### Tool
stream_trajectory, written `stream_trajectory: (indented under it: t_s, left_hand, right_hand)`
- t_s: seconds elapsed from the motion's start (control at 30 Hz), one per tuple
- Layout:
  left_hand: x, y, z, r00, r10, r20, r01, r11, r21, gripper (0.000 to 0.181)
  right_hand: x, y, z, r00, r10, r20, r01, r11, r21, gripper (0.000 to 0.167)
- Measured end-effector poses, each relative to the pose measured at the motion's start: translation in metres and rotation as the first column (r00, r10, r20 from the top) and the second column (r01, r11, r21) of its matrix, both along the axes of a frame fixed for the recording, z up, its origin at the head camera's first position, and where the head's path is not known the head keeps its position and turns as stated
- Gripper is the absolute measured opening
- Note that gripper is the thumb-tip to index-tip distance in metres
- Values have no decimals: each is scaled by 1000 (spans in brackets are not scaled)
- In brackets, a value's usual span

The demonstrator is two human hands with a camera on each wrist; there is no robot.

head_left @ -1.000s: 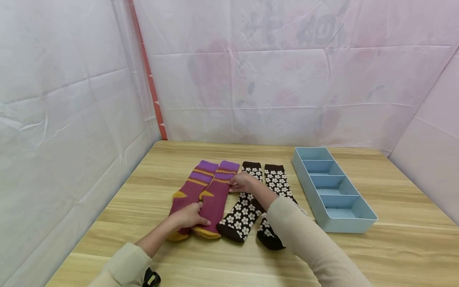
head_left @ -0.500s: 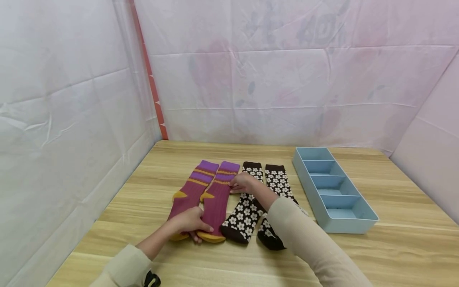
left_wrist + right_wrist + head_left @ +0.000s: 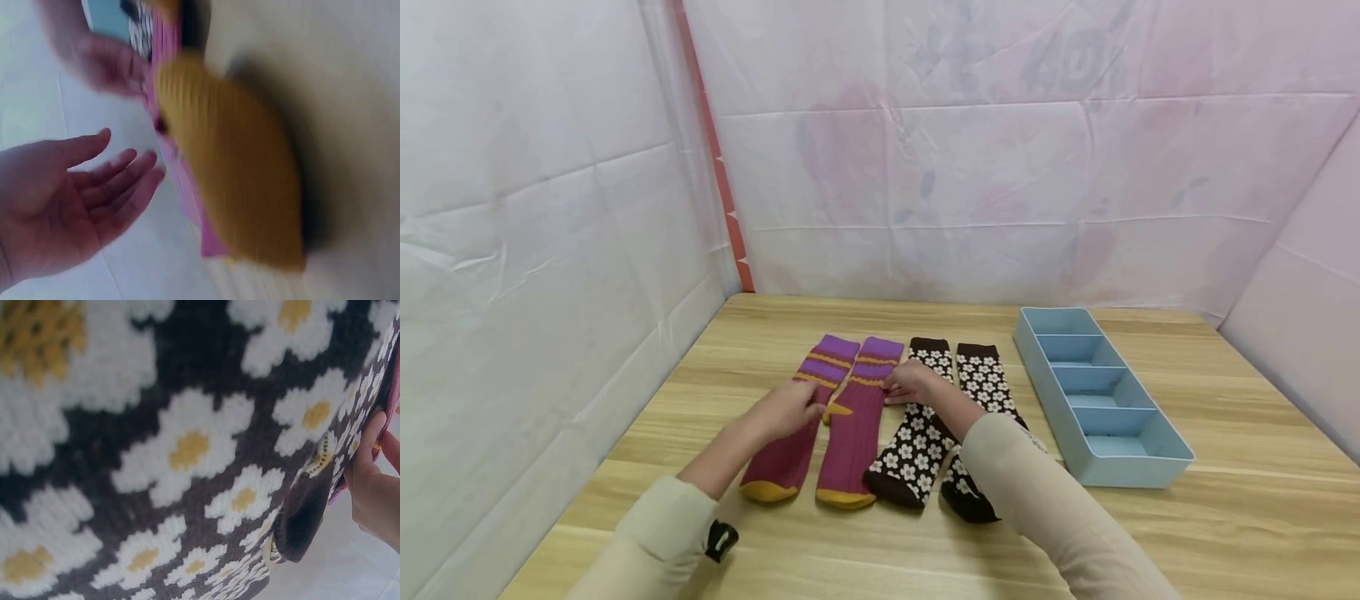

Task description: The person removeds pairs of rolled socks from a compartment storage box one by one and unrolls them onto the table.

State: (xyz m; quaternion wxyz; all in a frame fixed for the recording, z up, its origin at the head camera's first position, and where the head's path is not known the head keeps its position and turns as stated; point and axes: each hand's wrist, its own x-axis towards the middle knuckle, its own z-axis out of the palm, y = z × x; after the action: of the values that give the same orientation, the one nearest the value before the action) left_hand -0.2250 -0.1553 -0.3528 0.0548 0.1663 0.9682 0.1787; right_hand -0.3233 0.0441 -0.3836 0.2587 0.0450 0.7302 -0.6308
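Two maroon socks with purple striped cuffs and mustard heels and toes lie side by side on the wooden table. Over the left maroon sock (image 3: pixel 782 458) hovers my left hand (image 3: pixel 786 408); its fingers are loosely spread and apart from the fabric in the left wrist view. My right hand (image 3: pixel 910 382) pinches the outer edge of the right maroon sock (image 3: pixel 853 446), just below its stripes. Beneath my right arm lie two black socks with white flowers, the nearer black sock (image 3: pixel 917 450) and the farther black sock (image 3: pixel 979 379), partly hidden by the sleeve.
A light-blue divided box (image 3: pixel 1078 450) with several compartments stands to the right of the socks. White sheeting (image 3: pixel 970 183) rises behind the table (image 3: pixel 820 558) and at both sides. Something small and black (image 3: pixel 721 540) shows beside the left sleeve.
My left hand has moved from the socks' toe ends up toward the left sock's cuff, releasing the right maroon sock. Both maroon toes now lie farther apart. My right hand has stayed put.
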Motion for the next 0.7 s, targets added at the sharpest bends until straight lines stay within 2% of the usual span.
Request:
stream_trajectory:
  t_s: [0.03,0.07,0.13,0.23,0.3,0.43,0.53,0.6,0.7]
  left_hand:
    - [-6,-3,0,999,-33,-12,33,999,-27,10]
    - [-11,-7,-1,998,-68,4,69,997,-45,19]
    - [-17,-12,-4,988,-113,108,119,991,-57,39]
    - [-22,-19,-9,960,-105,258,121,991,-49,54]
    - [-23,-23,-11,953,-84,293,103,993,-50,56]
    - [-26,-31,-14,961,-46,271,64,996,-58,57]
    - [-28,-35,-14,973,-38,228,57,995,-77,55]
    - [-28,-34,-16,984,-42,172,56,995,-79,49]
    - [-27,-26,-19,995,-73,67,74,997,-16,38]
  right_hand:
    - [0,0,0,1000,-4,2,4,1000,-3,25]
    - [0,0,0,1000,-7,4,7,1000,-4,26]
    - [0,0,-1,1000,-10,7,10,1000,-4,26]
    - [0,-1,-2,1000,-13,16,13,1000,-4,27]
    - [0,-2,-2,1000,-10,13,10,1000,-1,27]
    - [-2,-6,-1,1000,-16,5,16,1000,4,26]
    - [-2,-9,-2,1000,-25,0,25,1000,-5,25]
    - [-2,-10,-3,999,-32,4,32,999,-16,23]
    - [0,-12,-3,999,-38,5,38,999,-12,21]
